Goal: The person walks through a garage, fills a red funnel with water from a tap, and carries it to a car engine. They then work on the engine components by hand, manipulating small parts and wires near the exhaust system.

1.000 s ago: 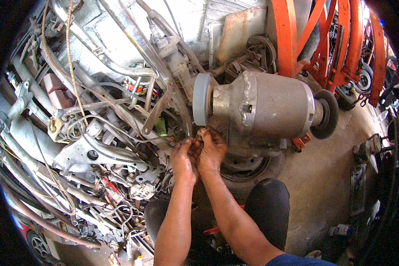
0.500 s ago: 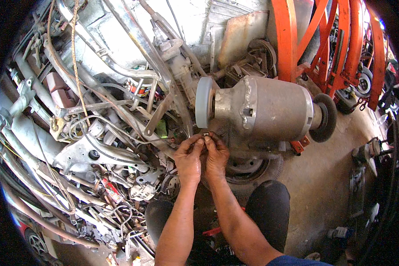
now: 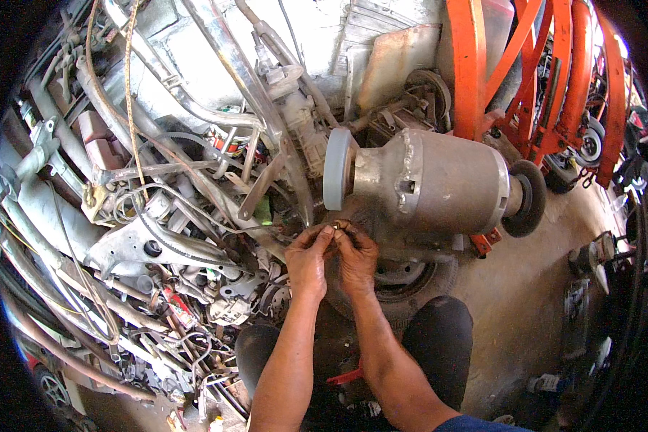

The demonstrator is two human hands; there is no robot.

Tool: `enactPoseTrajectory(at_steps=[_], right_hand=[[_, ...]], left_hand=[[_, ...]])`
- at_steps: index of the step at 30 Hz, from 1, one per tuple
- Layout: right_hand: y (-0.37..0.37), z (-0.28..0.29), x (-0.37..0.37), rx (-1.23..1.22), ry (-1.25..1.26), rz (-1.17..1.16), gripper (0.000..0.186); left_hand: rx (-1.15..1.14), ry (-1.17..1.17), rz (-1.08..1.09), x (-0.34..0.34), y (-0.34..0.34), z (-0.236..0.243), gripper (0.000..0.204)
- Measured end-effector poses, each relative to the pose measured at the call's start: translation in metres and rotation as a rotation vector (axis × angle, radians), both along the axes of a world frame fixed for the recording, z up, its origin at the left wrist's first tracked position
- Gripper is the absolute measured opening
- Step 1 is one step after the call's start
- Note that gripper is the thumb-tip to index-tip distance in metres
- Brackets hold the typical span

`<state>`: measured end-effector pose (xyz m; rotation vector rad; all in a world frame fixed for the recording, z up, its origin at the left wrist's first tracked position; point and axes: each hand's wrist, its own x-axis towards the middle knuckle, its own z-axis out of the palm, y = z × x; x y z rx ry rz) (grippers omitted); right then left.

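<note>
My left hand (image 3: pixel 307 261) and my right hand (image 3: pixel 356 261) meet just below the grinding wheel, thumbs side by side. Pinched between their fingertips is a small shiny metal piece (image 3: pixel 336 227); its exact kind is too small to make out. Right above the fingers, apart from them, stands the pale grey-blue grinding wheel (image 3: pixel 334 170) of a bench grinder (image 3: pixel 453 181). The grinder's brown metal housing lies to the right, with a dark round wheel (image 3: pixel 530 198) on its far end. From the frames I cannot tell whether the grinder is spinning.
Metal scrap, tubes and a control arm (image 3: pixel 169 243) crowd the left side. A tyre (image 3: pixel 439 284) lies beneath the grinder. Orange steel frames (image 3: pixel 468 68) rise behind it. Concrete floor (image 3: pixel 507 302) stretches to the right. A red object (image 3: pixel 345 376) shows between my forearms.
My fingertips have shifted around the small metal piece, and my hands have drawn slightly apart. The whole view has moved a little, so the grinder appears slightly lower and further right.
</note>
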<state>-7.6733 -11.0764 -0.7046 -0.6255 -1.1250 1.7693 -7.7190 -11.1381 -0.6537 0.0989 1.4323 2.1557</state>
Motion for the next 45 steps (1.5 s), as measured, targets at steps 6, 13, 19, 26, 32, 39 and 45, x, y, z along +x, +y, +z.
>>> enactPoseTrajectory(at_steps=[6,13,19,26,32,39,45], right_hand=[[0.002,-0.005,0.001,-0.048,0.058,0.087,0.017],[0.005,-0.013,-0.006,-0.092,0.028,-0.004,0.016],[0.004,-0.007,-0.014,-0.116,-0.005,-0.084,0.023],[0.003,0.006,-0.014,-0.134,-0.055,-0.136,0.023],[0.005,0.019,-0.014,-0.138,-0.053,-0.162,0.020],[0.007,0.006,-0.020,-0.155,0.063,-0.158,0.019],[0.005,-0.007,-0.026,-0.176,0.044,-0.113,0.023]], left_hand=[[0.053,-0.006,-0.045,-0.007,-0.005,-0.001,0.015],[-0.027,0.136,0.003,-0.001,0.003,-0.002,0.017],[-0.033,0.194,-0.018,0.001,0.005,-0.005,0.025],[-0.094,0.231,0.044,0.005,0.011,0.002,0.015],[-0.023,0.219,-0.010,0.007,0.011,-0.003,0.023],[0.018,0.142,0.006,0.007,0.010,-0.010,0.022],[0.065,0.056,0.031,0.003,0.007,-0.012,0.021]])
